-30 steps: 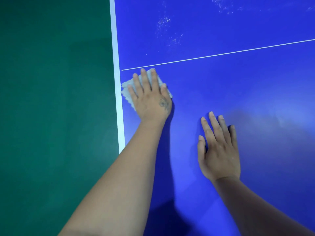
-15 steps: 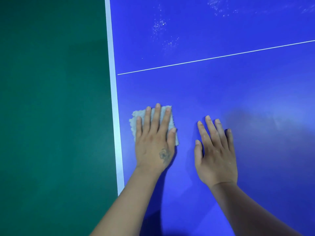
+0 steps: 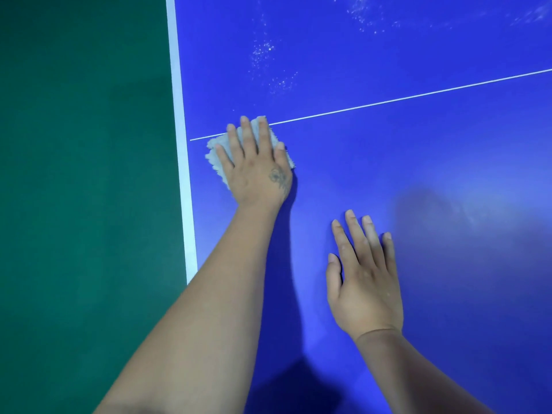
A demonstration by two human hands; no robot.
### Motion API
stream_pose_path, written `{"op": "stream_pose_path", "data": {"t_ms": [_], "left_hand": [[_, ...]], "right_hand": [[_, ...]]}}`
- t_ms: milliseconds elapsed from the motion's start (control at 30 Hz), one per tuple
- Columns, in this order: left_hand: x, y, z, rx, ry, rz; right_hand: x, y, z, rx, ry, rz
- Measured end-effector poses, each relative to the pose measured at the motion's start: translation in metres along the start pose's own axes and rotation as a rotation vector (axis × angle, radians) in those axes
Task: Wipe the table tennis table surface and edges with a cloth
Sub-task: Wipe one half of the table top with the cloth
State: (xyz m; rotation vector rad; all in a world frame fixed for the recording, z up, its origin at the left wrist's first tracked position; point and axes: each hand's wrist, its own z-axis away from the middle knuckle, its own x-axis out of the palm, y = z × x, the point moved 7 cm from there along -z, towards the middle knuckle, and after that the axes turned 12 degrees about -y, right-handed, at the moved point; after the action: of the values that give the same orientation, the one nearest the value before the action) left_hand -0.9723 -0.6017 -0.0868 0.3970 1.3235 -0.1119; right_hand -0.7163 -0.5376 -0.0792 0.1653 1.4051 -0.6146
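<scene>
— How many cloths? 
— One cloth (image 3: 215, 152), near the table's (image 3: 388, 162) white edge, pressed flat under the left hand (image 3: 257, 165), fingers straight.
— The right hand (image 3: 363, 282)? 
— Flat on the table, holding nothing.

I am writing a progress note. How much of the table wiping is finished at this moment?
Done: nothing can be confirmed. In hand: the left hand presses the cloth flat at the thin white line; the right hand rests flat on the table. Left: white specks beyond the line, and the white edge band.
</scene>
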Motion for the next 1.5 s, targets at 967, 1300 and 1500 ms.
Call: {"op": "stream_pose_path", "data": {"t_ms": [967, 1300, 1500], "left_hand": [[-0.027, -0.049, 0.093, -0.058, -0.263, 0.304], [-0.069, -0.063, 0.168, -0.005, -0.21, 0.694], [-0.105, -0.072, 0.233, 0.003, -0.232, 0.746]], "right_hand": [[-0.004, -0.002, 0.001, -0.008, 0.014, 0.002], [-0.007, 0.002, 0.008, -0.043, 0.012, -0.136], [-0.025, 0.008, 0.014, -0.018, -0.17, -0.451]]}}
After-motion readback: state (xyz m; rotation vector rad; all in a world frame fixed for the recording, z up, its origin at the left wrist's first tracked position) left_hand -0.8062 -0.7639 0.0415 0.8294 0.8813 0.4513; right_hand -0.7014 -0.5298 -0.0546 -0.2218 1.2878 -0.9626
